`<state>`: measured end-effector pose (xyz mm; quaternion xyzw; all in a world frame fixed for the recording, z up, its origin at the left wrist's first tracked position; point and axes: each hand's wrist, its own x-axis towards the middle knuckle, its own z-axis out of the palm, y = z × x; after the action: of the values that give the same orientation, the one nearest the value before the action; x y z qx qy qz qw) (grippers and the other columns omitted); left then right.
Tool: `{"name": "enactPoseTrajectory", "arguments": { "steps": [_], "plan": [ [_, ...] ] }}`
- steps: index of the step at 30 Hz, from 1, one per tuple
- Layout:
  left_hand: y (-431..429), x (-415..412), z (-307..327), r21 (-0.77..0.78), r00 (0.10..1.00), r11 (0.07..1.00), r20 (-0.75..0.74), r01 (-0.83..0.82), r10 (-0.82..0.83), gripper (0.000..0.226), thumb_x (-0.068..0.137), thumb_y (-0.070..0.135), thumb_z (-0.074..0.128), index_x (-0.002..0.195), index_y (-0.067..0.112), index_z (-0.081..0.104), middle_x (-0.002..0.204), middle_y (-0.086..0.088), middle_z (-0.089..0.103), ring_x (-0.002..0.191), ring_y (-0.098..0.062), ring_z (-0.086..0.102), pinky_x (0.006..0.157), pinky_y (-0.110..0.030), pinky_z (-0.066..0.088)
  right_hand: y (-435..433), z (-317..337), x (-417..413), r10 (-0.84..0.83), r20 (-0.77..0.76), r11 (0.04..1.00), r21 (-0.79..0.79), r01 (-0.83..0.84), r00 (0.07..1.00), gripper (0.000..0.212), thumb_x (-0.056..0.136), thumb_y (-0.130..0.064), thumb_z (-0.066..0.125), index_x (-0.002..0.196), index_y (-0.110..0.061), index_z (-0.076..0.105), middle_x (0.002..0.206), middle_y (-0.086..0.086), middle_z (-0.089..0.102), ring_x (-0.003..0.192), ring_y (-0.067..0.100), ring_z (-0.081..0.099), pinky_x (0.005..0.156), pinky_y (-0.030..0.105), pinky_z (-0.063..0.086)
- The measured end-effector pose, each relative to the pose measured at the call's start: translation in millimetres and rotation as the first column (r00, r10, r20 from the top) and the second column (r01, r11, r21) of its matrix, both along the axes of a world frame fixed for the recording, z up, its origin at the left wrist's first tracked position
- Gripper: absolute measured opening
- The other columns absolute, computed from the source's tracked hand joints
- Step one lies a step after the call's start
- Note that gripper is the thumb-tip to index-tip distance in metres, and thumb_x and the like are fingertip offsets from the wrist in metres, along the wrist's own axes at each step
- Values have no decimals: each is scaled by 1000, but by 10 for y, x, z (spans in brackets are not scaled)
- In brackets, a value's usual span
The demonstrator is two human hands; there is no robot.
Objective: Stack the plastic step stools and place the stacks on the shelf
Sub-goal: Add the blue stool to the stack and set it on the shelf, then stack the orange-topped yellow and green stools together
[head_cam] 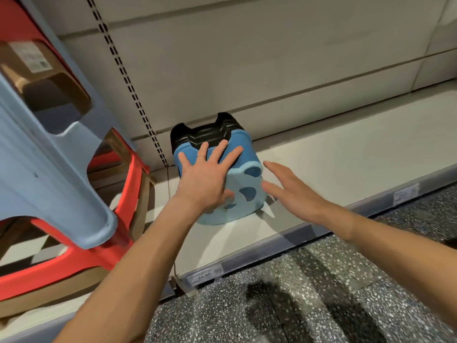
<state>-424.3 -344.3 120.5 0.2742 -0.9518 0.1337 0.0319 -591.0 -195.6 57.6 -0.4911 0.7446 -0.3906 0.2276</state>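
Observation:
A stack of small step stools (244,191) lies on its side on the low grey shelf (333,157), light blue top facing me, with a darker blue one and several black ones nested behind it. My left hand (206,179) lies flat on the stack with fingers spread and straight. Just right of the stack my right hand (289,194) hovers with fingers extended, close to the stool's edge but apart from it.
Tall plastic stools in pale blue (49,154), red (81,256) and brown are stacked at the left, close to my left arm. A slotted upright (128,82) divides the shelf bays. A price rail (272,253) edges the shelf above the speckled floor (321,305).

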Motion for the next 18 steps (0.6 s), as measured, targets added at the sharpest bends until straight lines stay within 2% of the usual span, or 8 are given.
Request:
{"name": "enactPoseTrajectory", "arguments": {
  "steps": [2, 4, 8, 11, 14, 18],
  "plan": [
    [9, -4, 22, -26, 999, 1000, 37, 10, -9, 111, 89, 65, 68, 163, 42, -10, 177, 4, -6, 161, -40, 5, 119, -77, 17, 124, 134, 59, 25, -221, 999, 49, -14, 975, 71, 103, -58, 43, 164, -38, 12, 173, -8, 6, 158, 14, 8, 126, 42, 13],
    [112, 4, 20, -77, 998, 996, 52, 45, -41, 108, 91, 68, 63, 164, 39, -12, 177, 1, -10, 161, -42, 1, 122, -75, 11, 249, 292, 71, 11, -356, 997, 72, 15, 935, 73, 103, -58, 41, 164, -37, 7, 174, -4, 2, 159, 17, 3, 127, 44, 9],
    [596, -148, 6, -75, 979, 978, -48, 193, -197, 101, 91, 70, 55, 166, 32, 0, 177, -2, -7, 161, -43, 1, 125, -70, 9, 649, 553, -51, -23, -578, 990, 101, 99, 816, 80, 101, -58, 43, 165, -30, 3, 174, 6, 1, 159, 26, 0, 126, 51, 7],
    [1041, -463, -17, -47, 946, 946, -35, 320, -322, 99, 91, 70, 53, 166, 32, 1, 177, -1, -9, 160, -44, 2, 125, -67, 10, 1148, 673, -213, -77, -668, 979, 89, 182, 740, 84, 98, -56, 47, 165, -26, 4, 173, 9, 3, 158, 29, 1, 126, 51, 8],
    [1578, -911, -31, 2, 892, 892, -31, 452, -452, 102, 91, 70, 54, 166, 31, -2, 176, -2, -10, 160, -44, 5, 126, -66, 12, 1829, 716, -396, -140, -692, 947, 116, 300, 708, 89, 95, -53, 53, 164, -21, 7, 171, 14, 10, 157, 32, 8, 125, 51, 13],
    [2484, -1472, -30, 48, 766, 766, 16, 641, -642, 107, 90, 72, 56, 166, 28, -5, 176, -4, -12, 160, -42, 7, 127, -63, 14, 2910, 668, -611, -172, -732, 874, 196, 445, 660, 93, 89, -55, 54, 162, -16, 12, 166, 20, 18, 153, 36, 15, 122, 52, 20]
  ]
}}
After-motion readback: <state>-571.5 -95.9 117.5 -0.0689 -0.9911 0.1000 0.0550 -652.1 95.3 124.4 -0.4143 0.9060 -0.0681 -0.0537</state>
